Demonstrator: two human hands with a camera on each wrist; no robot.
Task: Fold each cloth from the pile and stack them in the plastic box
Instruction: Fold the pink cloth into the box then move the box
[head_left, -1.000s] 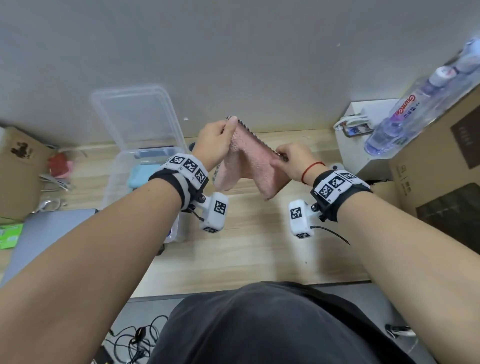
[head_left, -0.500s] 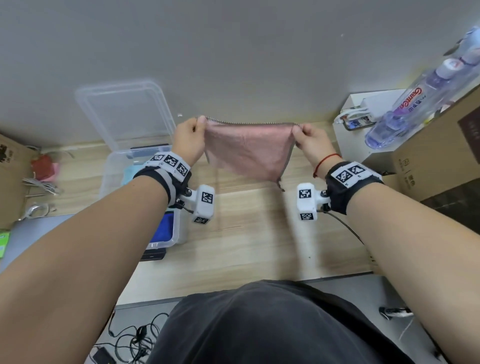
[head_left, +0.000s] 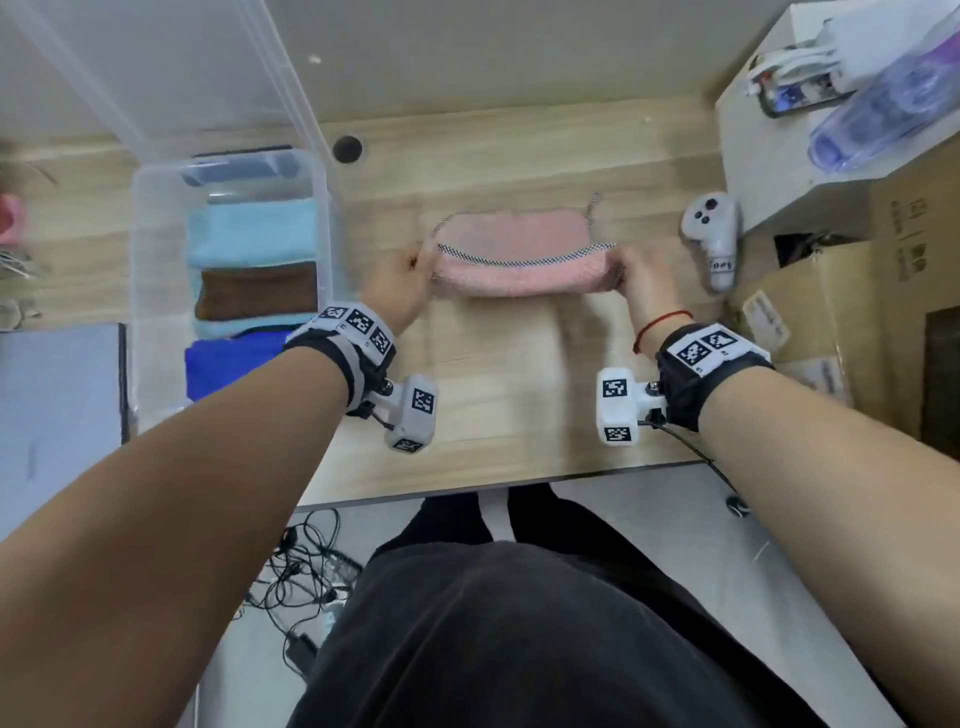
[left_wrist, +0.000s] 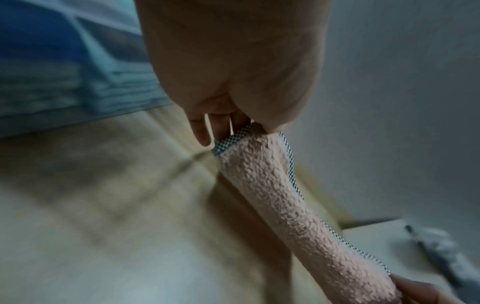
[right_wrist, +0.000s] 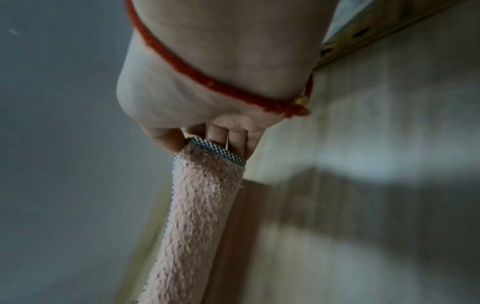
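A pink cloth with a checked hem lies stretched across the wooden table, its near half doubled over. My left hand pinches its left end, and the left wrist view shows thumb and fingers closed on the hem of the pink cloth. My right hand pinches the right end, with the pink cloth running away from the fingers. The clear plastic box stands to the left, holding folded light blue, brown and dark blue cloths. No pile of loose cloths is in view.
The box lid leans against the wall behind the box. A white controller lies just right of my right hand. A white shelf and cardboard boxes crowd the right side. A laptop sits at the left.
The cloth, held up and stretched in the air half a second ago, has come down onto the table with its top edge folded toward me. Both hands moved down and apart.
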